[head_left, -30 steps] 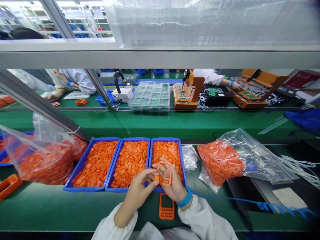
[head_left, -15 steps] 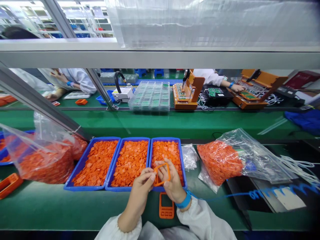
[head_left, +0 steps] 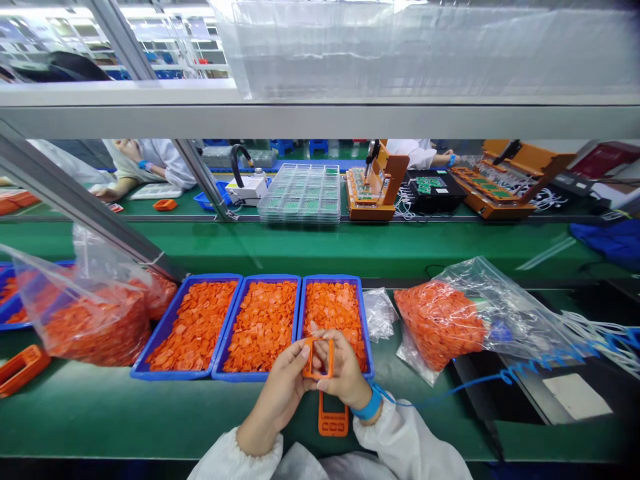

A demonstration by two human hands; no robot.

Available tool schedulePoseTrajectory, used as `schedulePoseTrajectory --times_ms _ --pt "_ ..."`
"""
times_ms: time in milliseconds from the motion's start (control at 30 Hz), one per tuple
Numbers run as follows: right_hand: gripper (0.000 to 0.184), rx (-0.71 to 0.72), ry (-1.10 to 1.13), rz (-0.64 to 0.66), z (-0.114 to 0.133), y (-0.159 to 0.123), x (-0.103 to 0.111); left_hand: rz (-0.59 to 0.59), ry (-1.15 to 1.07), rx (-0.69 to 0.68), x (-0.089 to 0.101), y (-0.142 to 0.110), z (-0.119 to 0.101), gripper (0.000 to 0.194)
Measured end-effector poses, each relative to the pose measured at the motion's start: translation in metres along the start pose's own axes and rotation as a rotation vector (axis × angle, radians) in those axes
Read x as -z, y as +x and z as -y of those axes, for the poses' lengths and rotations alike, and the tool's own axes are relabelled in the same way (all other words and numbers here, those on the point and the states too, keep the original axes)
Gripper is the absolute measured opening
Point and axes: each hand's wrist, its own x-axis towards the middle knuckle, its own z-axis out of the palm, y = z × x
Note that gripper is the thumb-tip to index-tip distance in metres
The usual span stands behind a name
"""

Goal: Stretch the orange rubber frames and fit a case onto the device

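Between my two hands is an orange plastic frame (head_left: 331, 360) with a large rectangular opening. My left hand (head_left: 287, 381) pinches its left side between thumb and fingers. Round its right side are the fingers and thumb of my right hand (head_left: 347, 377), which wears a blue wrist strap (head_left: 369, 403). Below them a second orange housing (head_left: 333, 423), with a window and small button slots, lies on the green table, its upper part partly hidden by my hands. Just behind my hands stands a blue tray (head_left: 371, 357) of small orange pieces.
Two more blue trays (head_left: 216, 372) (head_left: 173, 377) of orange pieces stand to the left. Clear bags of orange parts lie at left (head_left: 97, 327) and right (head_left: 440, 320). A coiled blue cord (head_left: 480, 381) runs rightward from my wrist. Co-workers' arms show across the bench, near orange fixtures (head_left: 373, 190).
My hands have drawn closer together and the orange frame has turned and moved slightly left and down. Across the bench, a co-worker's hand has pulled back from the right fixture.
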Motion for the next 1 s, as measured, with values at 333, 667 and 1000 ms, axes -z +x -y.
schedulePoseTrajectory --times_ms 333,667,1000 --pt "0.081 0.047 -0.020 0.045 -0.008 0.001 0.007 0.075 0.176 -0.088 0.019 0.012 0.004 0.048" --pt "0.057 -0.063 0.385 -0.376 0.005 0.015 0.006 0.119 1.723 -0.597 0.018 0.033 -0.016 0.028" --pt "0.054 -0.025 0.410 -0.310 0.010 0.015 0.002 0.113 2.048 -0.448 -0.001 0.044 -0.022 0.014"
